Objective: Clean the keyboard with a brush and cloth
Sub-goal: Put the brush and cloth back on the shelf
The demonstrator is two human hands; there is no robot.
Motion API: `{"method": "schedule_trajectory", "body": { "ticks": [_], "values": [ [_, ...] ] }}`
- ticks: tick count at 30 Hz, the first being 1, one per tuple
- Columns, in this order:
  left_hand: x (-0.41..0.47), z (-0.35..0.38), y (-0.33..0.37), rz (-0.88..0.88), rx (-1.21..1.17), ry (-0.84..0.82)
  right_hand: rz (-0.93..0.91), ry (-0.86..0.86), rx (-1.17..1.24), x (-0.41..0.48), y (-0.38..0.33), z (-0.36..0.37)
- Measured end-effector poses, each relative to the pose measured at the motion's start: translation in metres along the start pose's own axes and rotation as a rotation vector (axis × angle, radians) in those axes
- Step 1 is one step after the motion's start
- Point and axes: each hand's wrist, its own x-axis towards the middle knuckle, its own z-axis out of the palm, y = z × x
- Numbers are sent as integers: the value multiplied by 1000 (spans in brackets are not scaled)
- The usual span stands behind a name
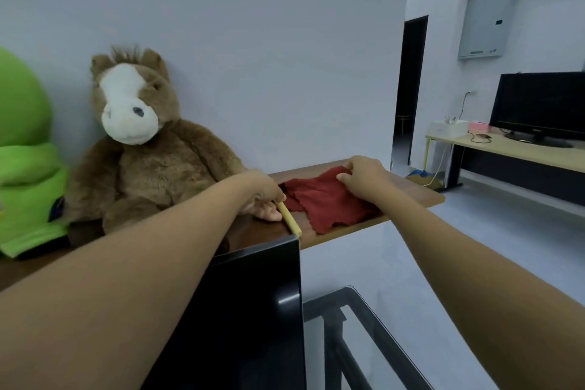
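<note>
A red cloth lies crumpled on the right end of a brown wooden shelf. My right hand rests on the cloth's far edge, with its fingers pinching the fabric. Left of the cloth lies a pale yellow brush handle, pointing toward me. My left hand closes around the handle's far end; the bristles are hidden under the hand. No keyboard is in view.
A brown plush horse sits on the shelf left of my hands, beside a green plush toy. A black monitor stands just below my left arm. A desk with a screen stands at the far right.
</note>
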Motion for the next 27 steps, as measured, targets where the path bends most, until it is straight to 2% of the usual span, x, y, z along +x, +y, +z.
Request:
{"method": "schedule_trajectory", "body": {
  "ticks": [2,4,6,8,10,13,18,20,24,27],
  "values": [
    [1,0,1,-10,-4,-17,-97,45,-186,-8,-8,1],
    [-1,-1,0,-5,-7,-18,-243,51,-232,-18,-22,0],
    [-3,-2,0,-1,-11,-14,-345,-108,-187,-23,-35,2],
    [-4,-3,-2,-6,9,-17,-345,-341,-172,-25,-45,12],
    [-7,-2,-4,-15,25,-23,-330,-450,-236,-28,-50,22],
    [-12,-1,-4,-10,6,-22,-320,-440,-240,-33,-54,26],
    [-14,0,0,19,13,-10,-221,-348,-13,-31,-38,9],
    [-15,2,0,19,-3,-13,-196,-319,-57,-30,-26,3],
    [-19,8,2,38,-15,-6,-198,-381,-184,-37,-18,5],
    [-21,12,1,40,-49,2,-213,-383,-182,-40,-18,7]
  ]
}}
